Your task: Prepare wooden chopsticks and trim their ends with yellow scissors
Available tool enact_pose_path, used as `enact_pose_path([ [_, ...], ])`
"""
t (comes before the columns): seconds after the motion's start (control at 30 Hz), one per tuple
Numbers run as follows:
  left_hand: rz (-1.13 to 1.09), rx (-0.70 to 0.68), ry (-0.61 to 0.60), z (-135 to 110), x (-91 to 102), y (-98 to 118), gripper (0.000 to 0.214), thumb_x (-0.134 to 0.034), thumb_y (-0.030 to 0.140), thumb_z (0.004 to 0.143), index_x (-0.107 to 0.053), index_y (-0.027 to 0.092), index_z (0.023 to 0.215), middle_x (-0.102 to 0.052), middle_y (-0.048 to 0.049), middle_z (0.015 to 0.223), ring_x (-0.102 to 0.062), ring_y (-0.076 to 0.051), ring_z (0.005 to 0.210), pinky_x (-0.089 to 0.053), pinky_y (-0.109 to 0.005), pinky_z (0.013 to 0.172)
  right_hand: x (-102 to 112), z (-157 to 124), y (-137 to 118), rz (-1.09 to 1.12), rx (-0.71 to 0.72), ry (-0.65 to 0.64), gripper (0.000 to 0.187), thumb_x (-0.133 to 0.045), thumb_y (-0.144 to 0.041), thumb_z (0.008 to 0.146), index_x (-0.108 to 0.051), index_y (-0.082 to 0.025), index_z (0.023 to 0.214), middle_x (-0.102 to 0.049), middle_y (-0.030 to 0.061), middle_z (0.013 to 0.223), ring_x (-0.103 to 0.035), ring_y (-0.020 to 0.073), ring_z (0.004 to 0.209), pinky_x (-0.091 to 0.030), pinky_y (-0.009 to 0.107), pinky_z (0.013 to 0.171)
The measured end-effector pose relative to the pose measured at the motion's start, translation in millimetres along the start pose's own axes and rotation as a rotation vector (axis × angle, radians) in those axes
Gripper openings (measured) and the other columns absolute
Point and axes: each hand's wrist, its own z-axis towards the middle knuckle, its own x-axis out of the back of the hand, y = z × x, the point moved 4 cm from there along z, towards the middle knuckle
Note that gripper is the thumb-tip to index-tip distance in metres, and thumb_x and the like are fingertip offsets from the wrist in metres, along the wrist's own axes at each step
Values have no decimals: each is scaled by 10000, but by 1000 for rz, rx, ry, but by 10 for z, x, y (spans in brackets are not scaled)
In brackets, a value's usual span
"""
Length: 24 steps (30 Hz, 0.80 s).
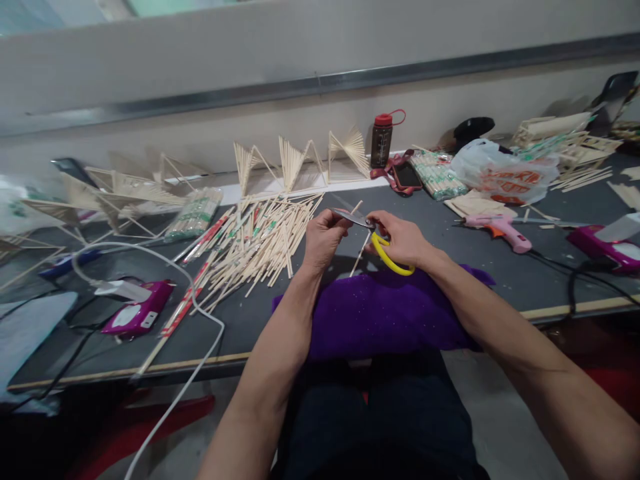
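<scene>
My right hand [403, 239] is closed on a pair of scissors [384, 255] near the pivot, its yellow handle loops hanging below the fingers. The grey blades point left, towards my left hand [321, 241]. That hand is pinched closed right at the blade; what its fingertips hold is hidden. A thin wooden stick [361, 255] shows below the scissors, between the hands. Under my forearms, a purple cloth [380, 313] covers the table's front edge. Left of my left hand lies a loose heap of wooden sticks [265, 243].
Fan-shaped stick models [295, 163] stand along the wall beside a red-capped bottle [381, 141]. To the right are a pink glue gun [500, 230] and a plastic bag [503, 172]. A white cable [213, 317] loops from a magenta power strip [137, 312] over the table edge.
</scene>
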Motion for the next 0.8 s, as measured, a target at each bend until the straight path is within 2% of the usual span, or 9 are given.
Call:
enact_pose_path([
  [0.27,-50,13,-71,-12,-26,-8,109,-645,278,712,-663,174,740,-538,31,543,-395,-51,442,-280,-194,422,41,-17,-4,13,41,-17,617,-660,-495,680,-447,-238,1199,-591,62,1023,-550,197,785,-419,340,680],
  [0.4,-50,1,-89,-7,-22,-10,91,-647,256,707,-658,181,759,-535,34,541,-383,-50,431,-259,-194,409,42,-20,1,41,42,-23,595,-656,-479,689,-447,-245,1194,-594,55,995,-551,195,771,-421,342,679],
  [0.57,-16,-2,-93,-11,-19,8,56,-633,233,711,-633,180,694,-506,40,508,-383,-50,426,-271,-190,413,9,-20,9,105,49,-63,524,-618,-452,733,-444,-246,1181,-599,44,950,-543,180,743,-407,321,655],
  [0.8,1,-11,-96,-23,-23,48,80,-621,238,725,-626,182,668,-494,42,495,-400,-54,438,-296,-188,426,-6,-17,18,115,41,-115,541,-589,-471,750,-426,-232,1206,-603,38,912,-540,166,705,-387,295,622],
])
